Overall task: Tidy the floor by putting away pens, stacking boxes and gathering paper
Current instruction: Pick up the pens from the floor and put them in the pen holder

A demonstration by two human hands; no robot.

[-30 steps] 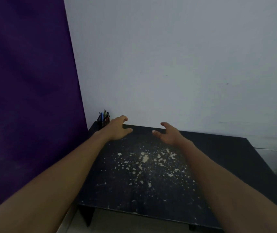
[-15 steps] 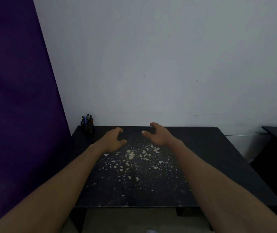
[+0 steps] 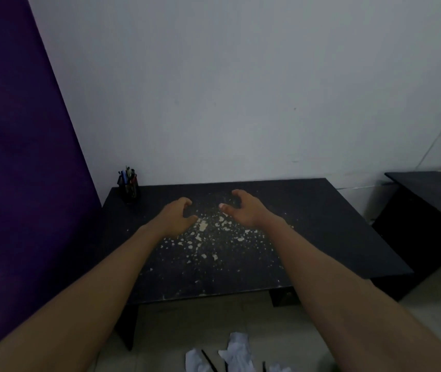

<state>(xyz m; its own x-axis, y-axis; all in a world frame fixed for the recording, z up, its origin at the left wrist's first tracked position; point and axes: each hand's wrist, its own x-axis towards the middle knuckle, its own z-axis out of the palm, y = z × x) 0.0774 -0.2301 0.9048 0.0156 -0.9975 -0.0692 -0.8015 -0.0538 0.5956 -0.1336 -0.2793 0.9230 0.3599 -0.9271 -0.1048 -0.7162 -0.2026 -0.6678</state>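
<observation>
Both my arms stretch forward over a low black table [image 3: 334, 237] whose top is flecked with pale chips. My left hand [image 3: 176, 217] and my right hand [image 3: 243, 210] hover above its middle, fingers loosely curled, and hold nothing. A black pen holder [image 3: 129, 187] filled with several pens stands at the table's far left corner. On the floor at the bottom of the view lie crumpled white paper pieces [image 3: 236, 350] and thin dark pens [image 3: 208, 361] between them.
A purple curtain [image 3: 21, 170] hangs on the left beside the table. The white wall [image 3: 240, 89] runs behind it. A second black table [image 3: 433, 200] stands at the right, with a gap of beige floor [image 3: 433, 291] between the two.
The view has tilted down and drawn back. The floor with paper and pens has come into sight, as has the second table. Both hands stay empty over the tabletop.
</observation>
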